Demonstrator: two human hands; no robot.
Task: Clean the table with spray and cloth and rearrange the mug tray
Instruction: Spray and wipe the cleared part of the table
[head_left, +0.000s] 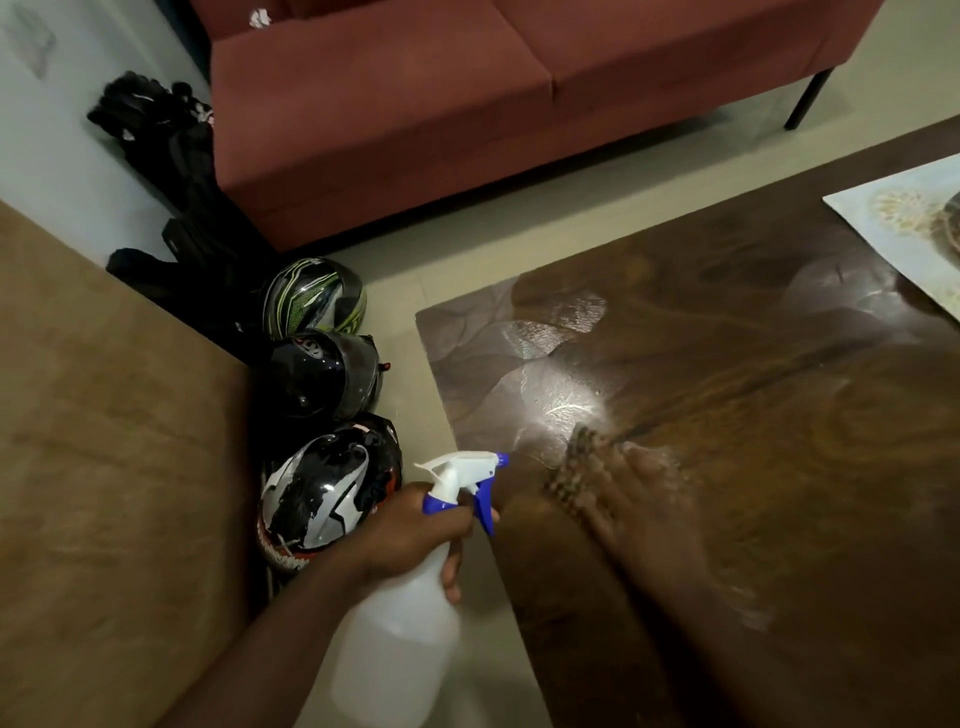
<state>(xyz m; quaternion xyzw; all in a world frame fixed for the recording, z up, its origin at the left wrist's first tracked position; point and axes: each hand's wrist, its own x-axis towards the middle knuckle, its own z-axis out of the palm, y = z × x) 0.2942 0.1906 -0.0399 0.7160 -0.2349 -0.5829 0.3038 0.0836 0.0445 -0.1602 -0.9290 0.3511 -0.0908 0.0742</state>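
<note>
While our left hand (415, 530) grips the spray bottle (400, 639) beside the wet-streaked table (779, 415), our blurred right hand (639, 493) presses a cloth (576, 467) flat there; sofa (467, 104) beyond.

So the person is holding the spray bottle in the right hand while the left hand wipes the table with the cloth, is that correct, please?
Not quite: the hands are swapped. The head view shows the left hand gripping the spray bottle, while the right hand wipes the table with the cloth.
</note>
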